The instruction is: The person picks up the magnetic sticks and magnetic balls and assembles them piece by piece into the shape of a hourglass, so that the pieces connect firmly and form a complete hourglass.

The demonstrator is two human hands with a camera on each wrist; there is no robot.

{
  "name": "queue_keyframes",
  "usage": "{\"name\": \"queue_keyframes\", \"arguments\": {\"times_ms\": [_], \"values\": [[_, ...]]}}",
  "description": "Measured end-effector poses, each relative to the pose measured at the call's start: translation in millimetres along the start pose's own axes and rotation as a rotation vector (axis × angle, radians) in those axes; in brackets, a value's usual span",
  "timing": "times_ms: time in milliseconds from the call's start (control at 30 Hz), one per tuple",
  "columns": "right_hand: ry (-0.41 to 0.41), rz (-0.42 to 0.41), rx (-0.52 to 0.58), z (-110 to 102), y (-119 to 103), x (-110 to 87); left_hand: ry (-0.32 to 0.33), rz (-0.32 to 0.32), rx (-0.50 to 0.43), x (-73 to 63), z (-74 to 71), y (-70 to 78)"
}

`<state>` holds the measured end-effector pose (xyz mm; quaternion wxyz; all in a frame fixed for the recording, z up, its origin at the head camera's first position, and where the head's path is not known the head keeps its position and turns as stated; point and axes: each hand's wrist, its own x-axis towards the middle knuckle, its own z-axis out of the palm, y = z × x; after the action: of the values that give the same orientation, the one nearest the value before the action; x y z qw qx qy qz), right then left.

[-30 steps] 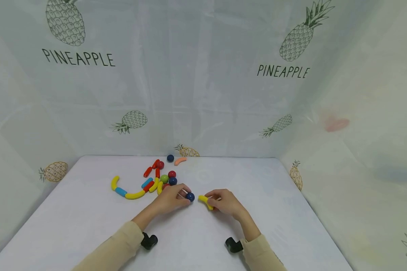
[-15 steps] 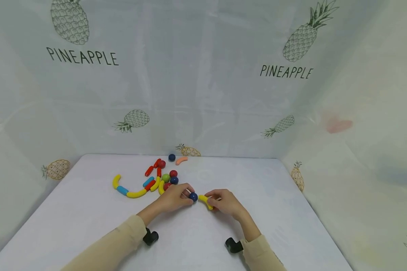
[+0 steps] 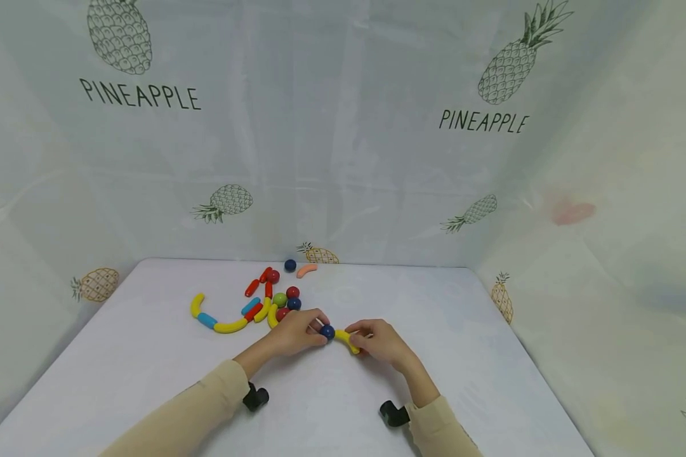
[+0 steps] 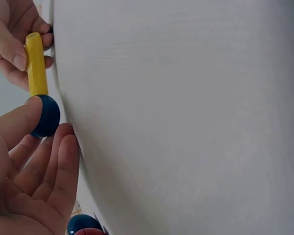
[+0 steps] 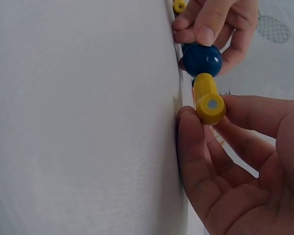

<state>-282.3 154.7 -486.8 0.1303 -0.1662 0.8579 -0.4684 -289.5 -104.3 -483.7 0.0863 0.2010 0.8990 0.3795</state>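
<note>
My left hand point(image 3: 294, 334) pinches a dark blue ball point(image 3: 327, 332) between thumb and fingers, low over the white table. Facing it, my right hand point(image 3: 381, 343) pinches a yellow curved stick point(image 3: 344, 337), which has a round metal disc in its end face in the right wrist view. The far end of the yellow stick point(image 5: 204, 84) touches the blue ball point(image 5: 203, 60). From the left wrist side, too, the ball point(image 4: 50, 116) meets the stick point(image 4: 36, 68) end to end.
Left of the hands, yellow, blue and red sticks form a curved chain point(image 3: 228, 328). Near it lie a green ball point(image 3: 280, 299), red balls point(image 3: 293, 292), another blue ball point(image 3: 294, 304) and loose red sticks point(image 3: 252, 287). An orange curved stick point(image 3: 306, 271) lies near the back edge.
My left hand has moved right with the blue ball, closing the gap until the ball meets the yellow stick. My right hand has stayed nearly still.
</note>
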Motion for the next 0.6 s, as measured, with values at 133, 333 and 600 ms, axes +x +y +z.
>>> {"name": "queue_keyframes", "arguments": {"times_ms": [133, 333, 600], "values": [[0.002, 0.011, -0.004, 0.2, -0.8, -0.4, -0.007, 0.019, 0.001, 0.1, 1.0, -0.5], [-0.008, 0.030, -0.014, -1.3, -1.4, 0.1, -0.026, 0.028, 0.009, 2.0, 1.7, -1.3], [-0.040, 0.041, -0.002, -2.2, -2.0, 3.8, -0.025, 0.027, 0.012, 2.4, 1.6, 0.4]]}}
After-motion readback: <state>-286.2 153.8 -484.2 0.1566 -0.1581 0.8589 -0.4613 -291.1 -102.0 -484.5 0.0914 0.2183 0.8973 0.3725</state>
